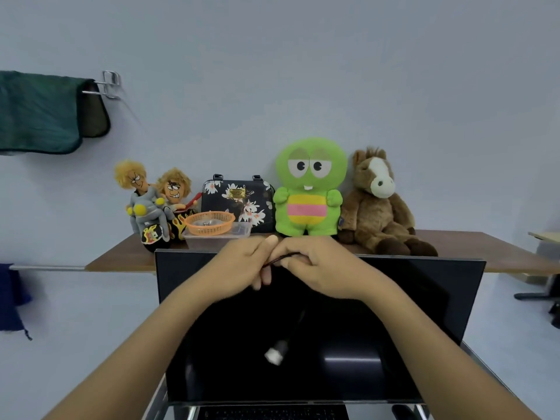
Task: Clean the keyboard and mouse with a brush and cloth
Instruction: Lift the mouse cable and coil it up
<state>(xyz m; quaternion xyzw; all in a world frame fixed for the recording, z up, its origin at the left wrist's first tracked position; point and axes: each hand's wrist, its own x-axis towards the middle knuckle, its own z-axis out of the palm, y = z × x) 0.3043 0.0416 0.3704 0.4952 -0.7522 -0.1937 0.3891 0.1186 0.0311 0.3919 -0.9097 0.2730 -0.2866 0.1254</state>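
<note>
Nearest, at the bottom edge: a keyboard (pixel 272 413), only its top rows showing, and at the lower right a dark rounded shape that may be the mouse, too cropped to be sure. Above it, a dark monitor (pixel 424 298), screen blank, standing upright. In front of the screen, both forearms raised, hands meeting at its top edge. Left hand (pixel 242 262): fingers curled, thumb up, pinching a thin dark cable (pixel 280 258). Right hand (pixel 315 268): fingers curled over the same cable, knuckles toward the camera, touching the left hand. The cable hangs down between the arms and ends in a pale blurred plug (pixel 275 354) before the screen. Behind the monitor, a brown shelf (pixel 500 253) bearing, left to right: two yellow-haired dolls (pixel 154 201), an orange basket (pixel 209 222) resting on a clear plastic box (pixel 216 237), a black floral bag (pixel 239 204), a green plush toy (pixel 309 189), a brown plush horse (pixel 378 204). Farthest, upper left on the wall: a green towel (pixel 36 113) over a metal rack (pixel 107 84).
</note>
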